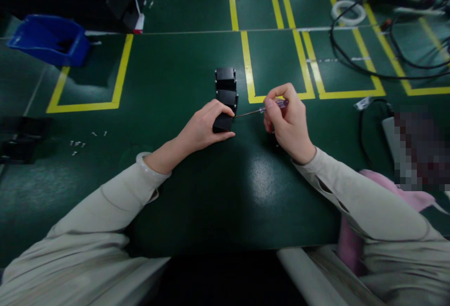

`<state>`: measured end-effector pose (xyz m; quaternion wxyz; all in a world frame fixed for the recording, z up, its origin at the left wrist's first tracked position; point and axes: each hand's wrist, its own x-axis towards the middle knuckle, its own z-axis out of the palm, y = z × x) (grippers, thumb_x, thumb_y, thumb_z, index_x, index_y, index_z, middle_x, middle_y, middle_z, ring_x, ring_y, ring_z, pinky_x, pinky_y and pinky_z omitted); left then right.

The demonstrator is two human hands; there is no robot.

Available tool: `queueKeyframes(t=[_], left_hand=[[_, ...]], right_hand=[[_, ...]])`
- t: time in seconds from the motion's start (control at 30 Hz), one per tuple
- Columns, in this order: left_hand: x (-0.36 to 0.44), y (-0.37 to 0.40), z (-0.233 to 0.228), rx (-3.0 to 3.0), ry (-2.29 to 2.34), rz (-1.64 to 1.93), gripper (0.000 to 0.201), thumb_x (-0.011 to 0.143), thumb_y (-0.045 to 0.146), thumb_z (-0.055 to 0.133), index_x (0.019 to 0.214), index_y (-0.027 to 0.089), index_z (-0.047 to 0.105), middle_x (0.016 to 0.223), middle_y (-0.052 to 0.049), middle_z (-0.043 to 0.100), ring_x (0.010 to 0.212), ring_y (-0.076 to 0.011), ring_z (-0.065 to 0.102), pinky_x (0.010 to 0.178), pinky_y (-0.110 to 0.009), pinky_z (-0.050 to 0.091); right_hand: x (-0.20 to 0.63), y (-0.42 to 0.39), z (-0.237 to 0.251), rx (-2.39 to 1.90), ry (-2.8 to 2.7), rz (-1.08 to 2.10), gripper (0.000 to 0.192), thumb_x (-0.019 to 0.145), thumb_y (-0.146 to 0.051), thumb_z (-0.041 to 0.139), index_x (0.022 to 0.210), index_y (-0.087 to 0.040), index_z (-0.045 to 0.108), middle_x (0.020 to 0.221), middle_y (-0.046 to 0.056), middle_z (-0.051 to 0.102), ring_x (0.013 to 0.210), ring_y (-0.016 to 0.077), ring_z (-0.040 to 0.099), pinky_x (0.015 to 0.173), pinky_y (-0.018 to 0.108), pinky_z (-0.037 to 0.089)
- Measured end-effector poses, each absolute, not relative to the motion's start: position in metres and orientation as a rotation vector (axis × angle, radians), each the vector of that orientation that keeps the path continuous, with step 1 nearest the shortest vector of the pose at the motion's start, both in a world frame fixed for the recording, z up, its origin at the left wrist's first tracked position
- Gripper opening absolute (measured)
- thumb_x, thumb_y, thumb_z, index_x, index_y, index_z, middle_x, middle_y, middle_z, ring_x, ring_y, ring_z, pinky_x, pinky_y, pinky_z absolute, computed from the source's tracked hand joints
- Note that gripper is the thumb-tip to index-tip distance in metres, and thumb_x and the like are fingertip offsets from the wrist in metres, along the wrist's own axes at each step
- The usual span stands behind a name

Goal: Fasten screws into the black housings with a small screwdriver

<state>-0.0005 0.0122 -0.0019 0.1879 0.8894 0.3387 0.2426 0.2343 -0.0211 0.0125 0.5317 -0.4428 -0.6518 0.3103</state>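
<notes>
A short row of linked black blocks (226, 96) with small screws along its sides lies on the green table. My left hand (207, 123) grips the block at the near end, thumb and fingers on either side of it. In my right hand (286, 121) is a screwdriver (282, 103) with a clear purplish handle, pinched between thumb and fingers. Its thin shaft points left, and the tip meets the right side of the held block, close to my left fingertips. Whether the tip sits in a screw is too small to tell.
Several loose screws (77, 144) lie to the left. A blue bin (52, 41) and dark equipment stand at the back left. Black cable (351, 64) and a white tape ring (348, 12) lie at the back right. Pink cloth (383, 182) is beside my right arm.
</notes>
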Motion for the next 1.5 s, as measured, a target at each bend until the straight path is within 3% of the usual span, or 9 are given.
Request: queueKeyframes(t=[0.13,0.33,0.57,0.8,1.0,1.2,1.5], left_hand=[[-0.0008,0.0121,-0.0019,2.491,0.969,0.665,0.038,0.084,0.034,0.077,0.112,0.018,0.057,0.114,-0.007,0.063,0.106,-0.0233,0.062,0.092,-0.036,0.049],[-0.0009,0.0125,-0.0023,2.513,0.941,0.693,0.038,0.084,0.033,0.078,0.112,0.017,0.057,0.112,-0.007,0.064,0.104,-0.0230,0.062,0.091,-0.035,0.049],[-0.0008,0.0122,-0.0025,2.509,0.948,0.687,0.039,0.084,0.033,0.078,0.113,0.018,0.057,0.113,-0.007,0.063,0.105,-0.0230,0.062,0.091,-0.035,0.049],[-0.0008,0.0124,-0.0015,2.497,0.966,0.673,0.039,0.084,0.035,0.077,0.112,0.018,0.057,0.113,-0.007,0.064,0.105,-0.0232,0.062,0.092,-0.035,0.049],[-0.0005,0.0120,-0.0004,2.483,0.975,0.661,0.037,0.084,0.034,0.076,0.112,0.018,0.057,0.113,-0.008,0.064,0.105,-0.0235,0.061,0.092,-0.036,0.049],[-0.0002,0.0116,0.0007,2.476,0.987,0.635,0.037,0.084,0.034,0.076,0.112,0.018,0.057,0.114,-0.008,0.063,0.106,-0.0238,0.061,0.094,-0.036,0.049],[-0.0004,0.0117,-0.0001,2.488,0.964,0.663,0.037,0.084,0.034,0.076,0.112,0.018,0.057,0.113,-0.008,0.063,0.106,-0.0237,0.061,0.093,-0.036,0.049]], right_hand=[[0.2341,-0.0214,0.0127,-1.066,-1.562,0.738,0.023,0.102,-0.044,0.051,0.090,-0.025,0.049,0.053,-0.009,0.042,0.038,0.0058,0.041,0.038,0.025,0.028],[0.2340,-0.0203,0.0104,-1.042,-1.552,0.740,0.023,0.100,-0.048,0.054,0.097,-0.026,0.049,0.065,-0.007,0.046,0.043,0.0056,0.044,0.040,0.025,0.031],[0.2336,-0.0224,0.0131,-1.072,-1.565,0.748,0.028,0.102,-0.051,0.049,0.090,-0.025,0.050,0.052,-0.009,0.039,0.039,0.0066,0.039,0.040,0.026,0.028],[0.2339,-0.0211,0.0126,-1.063,-1.550,0.752,0.027,0.100,-0.052,0.052,0.096,-0.026,0.050,0.064,-0.007,0.046,0.044,0.0068,0.042,0.041,0.027,0.030],[0.2334,-0.0224,0.0148,-1.095,-1.564,0.749,0.029,0.101,-0.053,0.050,0.089,-0.026,0.049,0.052,-0.009,0.040,0.040,0.0077,0.039,0.039,0.028,0.029],[0.2344,-0.0205,0.0108,-1.065,-1.548,0.749,0.026,0.099,-0.053,0.053,0.100,-0.027,0.049,0.061,-0.008,0.044,0.041,0.0065,0.042,0.038,0.026,0.030],[0.2358,-0.0201,0.0105,-1.077,-1.566,0.765,0.026,0.100,-0.052,0.053,0.096,-0.026,0.052,0.056,-0.008,0.042,0.041,0.0072,0.041,0.040,0.026,0.030]])
